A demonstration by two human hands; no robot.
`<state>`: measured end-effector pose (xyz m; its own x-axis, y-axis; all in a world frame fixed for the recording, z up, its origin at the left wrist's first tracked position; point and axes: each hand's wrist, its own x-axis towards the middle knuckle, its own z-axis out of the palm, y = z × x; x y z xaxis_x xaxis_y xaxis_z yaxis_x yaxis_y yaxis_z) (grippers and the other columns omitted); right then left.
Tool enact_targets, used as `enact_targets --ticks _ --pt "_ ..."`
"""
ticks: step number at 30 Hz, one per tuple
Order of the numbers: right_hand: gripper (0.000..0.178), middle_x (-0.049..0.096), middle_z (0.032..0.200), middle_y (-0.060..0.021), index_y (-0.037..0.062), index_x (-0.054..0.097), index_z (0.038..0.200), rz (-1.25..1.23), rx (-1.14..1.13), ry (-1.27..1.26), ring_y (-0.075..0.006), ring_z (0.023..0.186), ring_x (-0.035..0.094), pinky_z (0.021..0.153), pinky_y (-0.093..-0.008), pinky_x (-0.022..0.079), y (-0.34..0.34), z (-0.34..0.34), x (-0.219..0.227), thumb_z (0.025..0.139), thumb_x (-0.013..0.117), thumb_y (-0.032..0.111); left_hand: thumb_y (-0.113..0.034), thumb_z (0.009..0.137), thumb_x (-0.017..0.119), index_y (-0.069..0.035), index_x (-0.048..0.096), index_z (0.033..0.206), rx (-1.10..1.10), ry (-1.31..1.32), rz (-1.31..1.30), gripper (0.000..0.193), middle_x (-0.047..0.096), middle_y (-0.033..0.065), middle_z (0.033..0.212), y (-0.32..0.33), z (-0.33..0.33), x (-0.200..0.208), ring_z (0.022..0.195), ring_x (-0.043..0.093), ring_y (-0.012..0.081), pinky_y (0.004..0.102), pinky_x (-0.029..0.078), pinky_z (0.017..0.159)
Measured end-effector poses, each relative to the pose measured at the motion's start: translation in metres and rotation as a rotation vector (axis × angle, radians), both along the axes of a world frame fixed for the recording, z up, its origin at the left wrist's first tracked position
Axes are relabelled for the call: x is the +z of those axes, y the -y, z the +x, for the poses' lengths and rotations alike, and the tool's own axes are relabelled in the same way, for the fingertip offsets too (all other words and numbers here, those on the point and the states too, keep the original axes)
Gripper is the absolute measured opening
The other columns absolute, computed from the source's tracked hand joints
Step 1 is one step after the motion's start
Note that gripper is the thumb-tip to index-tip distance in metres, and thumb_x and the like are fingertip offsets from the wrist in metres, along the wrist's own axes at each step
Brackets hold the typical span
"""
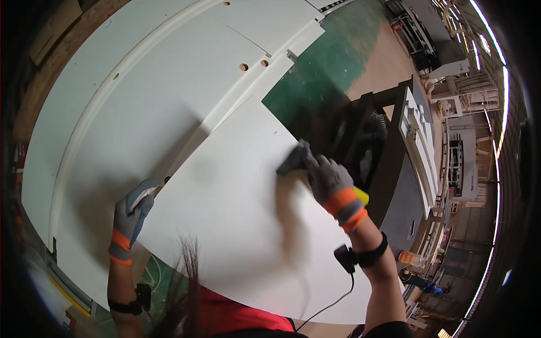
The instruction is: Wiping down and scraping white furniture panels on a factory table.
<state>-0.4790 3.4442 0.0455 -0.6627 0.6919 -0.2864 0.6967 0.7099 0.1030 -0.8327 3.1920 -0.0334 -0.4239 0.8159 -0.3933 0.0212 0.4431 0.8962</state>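
A white panel (225, 208) lies tilted across the middle, in front of my body. My left hand (133, 211), in a grey glove with an orange-banded cuff, is closed on the panel's left edge; some of its fingers are hidden. My right hand (328, 179), gloved alike, is closed on a dark grey pad (292, 160) pressed against the panel near its far right edge. Whether the pad is cloth or a block I cannot tell. A shadow falls on the panel below it.
Larger white panels (152, 84) with round holes and raised strips lie beyond and to the left. Green floor (324, 62) shows past them. To the right stands a dark workbench (397, 219) with white strips (420, 146) on it. A yellow object (361, 196) shows behind my right cuff.
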Motion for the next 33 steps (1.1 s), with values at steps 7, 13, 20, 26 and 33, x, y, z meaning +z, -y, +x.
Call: enact_targets --ticks 7,13,20,26,33 --pt "0.036 0.061 0.096 -0.0089 0.0115 0.057 0.121 -0.072 -0.027 0.019 -0.0288 0.089 0.061 0.075 -0.0434 0.050 -0.010 0.011 0.008 0.085 0.056 0.015 0.003 0.092 0.053 0.002 0.061 0.122 0.004 -0.032 0.045 0.031 0.067 0.0062 0.108 -0.004 0.004 0.001 0.089 0.059 0.0071 0.0207 0.048 0.081" --pt "0.032 0.061 0.095 -0.0094 0.0101 0.059 0.116 -0.067 0.020 0.010 -0.0299 0.088 0.062 0.071 -0.0426 0.051 -0.029 -0.017 0.005 0.085 0.053 0.012 0.002 0.092 0.054 0.002 0.061 0.122 -0.002 0.033 0.033 0.031 0.067 0.0085 0.113 -0.004 0.003 0.001 0.094 0.059 0.0095 0.0225 0.048 0.085" --pt "0.039 0.060 0.093 -0.0101 0.0092 0.057 0.122 -0.096 0.014 0.046 -0.0306 0.086 0.061 0.071 -0.0421 0.050 -0.015 -0.007 0.014 0.084 0.057 0.011 -0.011 0.091 0.060 0.004 0.061 0.119 0.075 0.070 0.058 0.032 0.069 0.0094 0.106 -0.001 0.005 -0.001 0.099 0.062 0.0149 0.0290 0.048 0.089" --pt "0.035 0.061 0.098 -0.0077 0.0118 0.059 0.118 -0.108 0.040 -0.035 -0.0286 0.089 0.062 0.072 -0.0427 0.052 -0.029 -0.012 0.011 0.083 0.057 0.012 -0.009 0.091 0.058 0.004 0.061 0.119 0.011 0.014 0.031 0.031 0.069 0.0101 0.107 -0.003 0.002 -0.003 0.098 0.063 0.0147 0.0287 0.048 0.089" --pt "0.050 0.060 0.096 -0.0103 0.0090 0.054 0.131 -0.137 0.019 -0.050 -0.0306 0.088 0.060 0.075 -0.0403 0.049 -0.028 -0.011 0.013 0.081 0.061 0.008 0.001 0.089 0.050 0.003 0.061 0.120 -0.021 -0.025 0.006 0.032 0.068 0.0102 0.111 -0.001 -0.001 -0.001 0.099 0.063 0.0139 0.0270 0.049 0.088"
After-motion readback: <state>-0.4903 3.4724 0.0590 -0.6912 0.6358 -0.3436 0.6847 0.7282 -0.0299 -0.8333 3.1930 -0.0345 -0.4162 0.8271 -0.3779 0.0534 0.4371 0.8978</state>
